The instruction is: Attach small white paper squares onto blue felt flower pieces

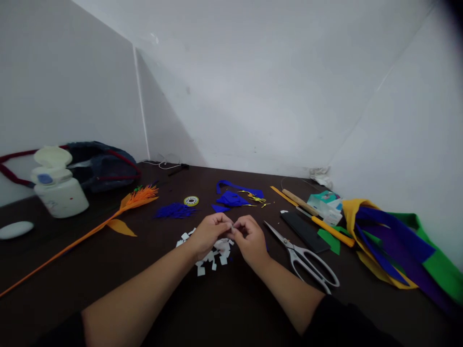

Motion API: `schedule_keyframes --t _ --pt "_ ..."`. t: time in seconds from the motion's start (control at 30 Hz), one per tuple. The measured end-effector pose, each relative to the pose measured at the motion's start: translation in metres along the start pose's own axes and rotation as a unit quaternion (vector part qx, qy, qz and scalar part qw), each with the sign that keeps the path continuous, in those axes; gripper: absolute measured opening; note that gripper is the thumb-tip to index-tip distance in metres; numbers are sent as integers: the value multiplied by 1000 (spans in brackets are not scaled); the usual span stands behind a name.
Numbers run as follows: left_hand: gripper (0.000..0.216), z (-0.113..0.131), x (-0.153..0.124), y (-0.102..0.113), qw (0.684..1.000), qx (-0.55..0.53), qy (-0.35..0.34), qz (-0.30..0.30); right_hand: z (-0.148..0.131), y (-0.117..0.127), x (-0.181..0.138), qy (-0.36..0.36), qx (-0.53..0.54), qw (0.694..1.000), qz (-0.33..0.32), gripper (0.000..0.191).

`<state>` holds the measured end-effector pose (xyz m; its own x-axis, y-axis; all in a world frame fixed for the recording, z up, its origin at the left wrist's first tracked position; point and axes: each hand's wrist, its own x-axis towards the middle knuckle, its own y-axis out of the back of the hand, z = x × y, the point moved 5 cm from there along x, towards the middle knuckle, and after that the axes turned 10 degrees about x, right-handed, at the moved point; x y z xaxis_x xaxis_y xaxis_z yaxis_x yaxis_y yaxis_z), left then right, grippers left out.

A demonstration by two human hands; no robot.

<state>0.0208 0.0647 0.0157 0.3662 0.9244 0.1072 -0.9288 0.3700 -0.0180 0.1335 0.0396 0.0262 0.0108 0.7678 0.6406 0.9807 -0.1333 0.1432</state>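
Observation:
My left hand (211, 233) and my right hand (252, 239) meet at the middle of the dark table. Both are closed, fingertips pinched together around a small white piece (232, 228), partly hidden by the fingers. Below and between them lies a loose pile of small white cut squares (210, 258), some covered by my left hand. Beyond the hands are scraps of blue material (231, 198) and thin yellow strips (256, 196). A heap of narrow blue strips (174, 210) sits left of these, beside a small round tape roll (191, 200). Grey-handled scissors (302, 258) rest right of my right hand.
At left stand a white bottle (62, 195) with its lid up, a white oval object (16, 230), an orange handmade flower (139, 196) and a dark bag (104, 166). On the right lie a black slab (304, 230), a yellow cutter (331, 230) and folded coloured sheets (394, 246).

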Motion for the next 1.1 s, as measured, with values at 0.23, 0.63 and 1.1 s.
schedule_keyframes --t 0.23,0.63,1.1 --pt "18 11 -7 10 997 -5 -48 62 -14 -1 2 31 38 999 -8 12" --pt "23 9 -3 3 993 3 -64 102 -9 -2 9 114 -59 990 -59 23" --pt "32 8 -7 -18 998 -57 -10 -21 -4 6 15 165 -195 955 -148 17"
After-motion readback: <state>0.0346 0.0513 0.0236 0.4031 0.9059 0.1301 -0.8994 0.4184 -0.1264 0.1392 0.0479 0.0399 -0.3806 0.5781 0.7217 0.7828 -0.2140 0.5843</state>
